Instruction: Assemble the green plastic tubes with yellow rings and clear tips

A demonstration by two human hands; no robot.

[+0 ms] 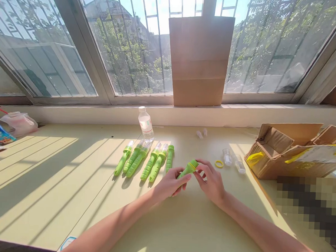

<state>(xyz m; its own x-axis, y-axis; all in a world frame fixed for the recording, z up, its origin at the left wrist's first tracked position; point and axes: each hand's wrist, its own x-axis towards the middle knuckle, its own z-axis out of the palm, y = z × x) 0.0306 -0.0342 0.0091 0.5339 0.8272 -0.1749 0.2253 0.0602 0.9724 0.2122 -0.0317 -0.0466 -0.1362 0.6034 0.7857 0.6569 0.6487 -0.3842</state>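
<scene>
My left hand (171, 183) is closed around a green plastic handle (187, 169) with a wider, ridged head pointing up and to the right. At the right side of that head, the bent fingers of my right hand (212, 181) pinch against the rim; whether a small part sits between them is hidden. Left of my hands lies a row of similar green handles (137, 160), several with clear caps on their ends. Nearest my left hand is an uncapped one (170, 157). A yellow ring (219, 164) and clear plastic cups (239, 164) lie beyond my right hand.
A clear bottle (146, 123) stands behind the row. Small whitish pieces (201, 133) lie near the window wall. An open cardboard box (291, 157) takes up the right side. A pinkish pouch (20, 123) and a blue packet (0, 132) are at far left. Cardboard (200, 64) leans on the window.
</scene>
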